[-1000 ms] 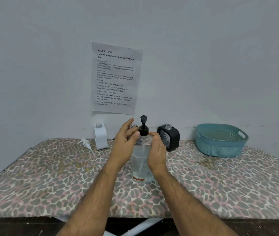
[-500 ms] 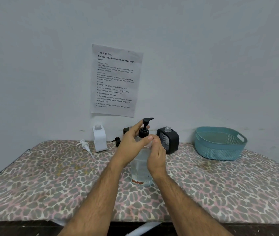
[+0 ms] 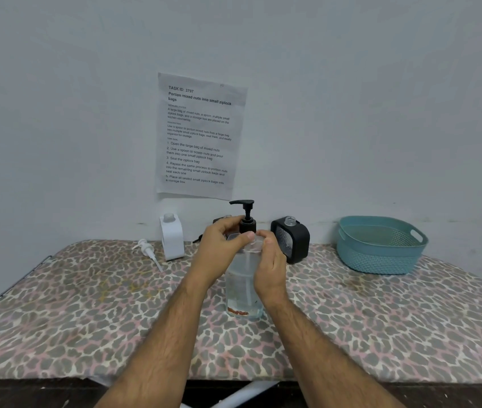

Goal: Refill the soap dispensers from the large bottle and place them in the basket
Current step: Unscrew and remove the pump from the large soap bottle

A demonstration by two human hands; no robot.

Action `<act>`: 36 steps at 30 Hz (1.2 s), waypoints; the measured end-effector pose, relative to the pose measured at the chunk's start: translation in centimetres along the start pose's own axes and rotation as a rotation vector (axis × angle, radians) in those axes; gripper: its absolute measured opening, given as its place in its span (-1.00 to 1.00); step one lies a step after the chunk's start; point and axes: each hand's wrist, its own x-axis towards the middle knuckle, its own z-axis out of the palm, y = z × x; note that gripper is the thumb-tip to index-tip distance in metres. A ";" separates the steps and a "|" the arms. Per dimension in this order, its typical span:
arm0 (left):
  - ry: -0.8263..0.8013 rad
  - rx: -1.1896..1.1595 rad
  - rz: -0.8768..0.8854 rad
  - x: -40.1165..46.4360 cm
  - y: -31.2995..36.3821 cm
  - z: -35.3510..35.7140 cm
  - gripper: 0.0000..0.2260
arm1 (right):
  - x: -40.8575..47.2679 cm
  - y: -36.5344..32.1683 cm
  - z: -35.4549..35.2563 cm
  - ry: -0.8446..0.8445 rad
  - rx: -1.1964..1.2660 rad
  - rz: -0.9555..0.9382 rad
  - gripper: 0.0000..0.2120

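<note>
- Centre of the frame, nearest: the large bottle (image 3: 244, 287) stands upright on the patterned table (image 3: 86, 319), clear, with liquid inside and its black pump (image 3: 245, 214) on top.
- The left hand (image 3: 222, 251) curls round the pump collar, thumb and fingers pinching it; the right hand (image 3: 272, 260) wraps the bottle's shoulder, holding it steady. I judge this to be the pump being screwed on or off; which way cannot be told.
- Further back, left of centre: a white pump (image 3: 147, 250) lies loose on the table, just beside the white dispenser (image 3: 172, 240), which stands open-necked.
- Behind the hands, right of centre: the black dispenser (image 3: 292, 240) stands against the wall, also with no pump. A third dark item is mostly hidden behind the left hand.
- Right of the frame, far: the basket (image 3: 381, 245) sits on the table with no dispenser visible in it.
- Judged progress: nothing is placed yet; whether either dispenser is filled cannot be told. Capping and moving both to the basket remain.
</note>
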 end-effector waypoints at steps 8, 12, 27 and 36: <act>0.049 -0.019 -0.061 0.7 0.1 0.3 -0.76 | -0.1 -0.2 0.0 0.004 0.015 0.000 -0.49; 0.055 -0.045 -0.053 1.0 0.5 0.4 -0.77 | -0.1 -0.1 0.0 0.000 0.005 0.021 -0.46; 0.142 -0.111 0.054 2.1 3.8 -1.1 -0.75 | -0.1 -0.6 -0.1 -0.002 -0.021 0.056 -0.53; 0.198 -0.147 0.083 2.3 5.7 -3.0 -0.78 | -0.3 -1.3 -0.3 -0.034 0.010 0.073 -0.54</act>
